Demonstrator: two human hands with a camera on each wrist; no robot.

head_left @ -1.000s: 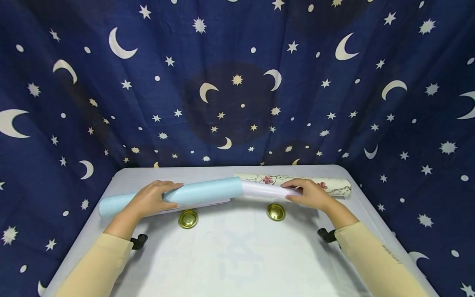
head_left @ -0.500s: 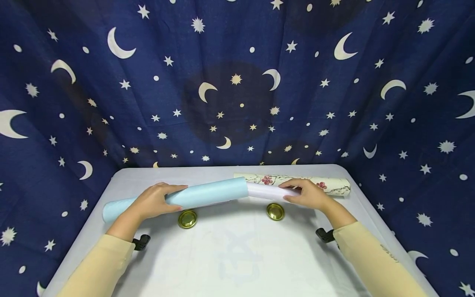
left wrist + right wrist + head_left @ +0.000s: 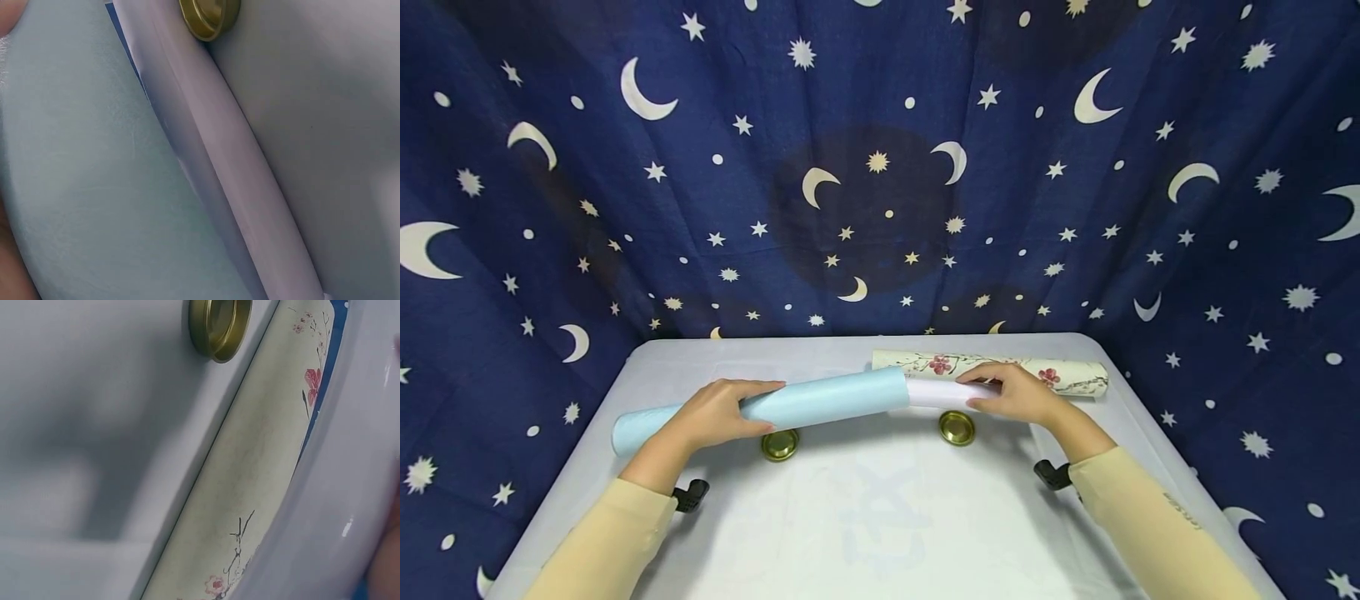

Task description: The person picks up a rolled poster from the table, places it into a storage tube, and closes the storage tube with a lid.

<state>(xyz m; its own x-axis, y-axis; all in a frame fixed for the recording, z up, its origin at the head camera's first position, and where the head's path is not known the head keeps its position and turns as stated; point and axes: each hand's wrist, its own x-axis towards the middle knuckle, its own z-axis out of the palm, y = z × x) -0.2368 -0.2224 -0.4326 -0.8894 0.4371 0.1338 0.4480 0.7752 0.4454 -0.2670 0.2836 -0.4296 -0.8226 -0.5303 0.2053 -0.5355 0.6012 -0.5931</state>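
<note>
My left hand (image 3: pixel 715 417) grips a light blue paper roll (image 3: pixel 835 398), thumb on the near side and fingers over the top. The blue roll slants slightly up to the right. At its right end a thinner pale lavender roll (image 3: pixel 932 392) emerges, and my right hand (image 3: pixel 1011 392) holds that roll between thumb and fingers. Whether the lavender roll sits inside the blue one or just behind its end, I cannot tell. A cream roll with red blossoms (image 3: pixel 1075 377) lies behind my right hand. In the left wrist view another pale roll (image 3: pixel 212 137) lies alongside the blue roll.
Two shallow round brass-coloured dishes, one left (image 3: pixel 780 445) and one right (image 3: pixel 957 427), sit on the white-covered table (image 3: pixel 880 508) just in front of the rolls. A dark blue curtain (image 3: pixel 880 225) with moons and stars hangs behind and at both sides.
The blue roll has shifted right and slightly toward me with my left hand. My right hand has moved a little left, and less of the lavender roll shows between the hands.
</note>
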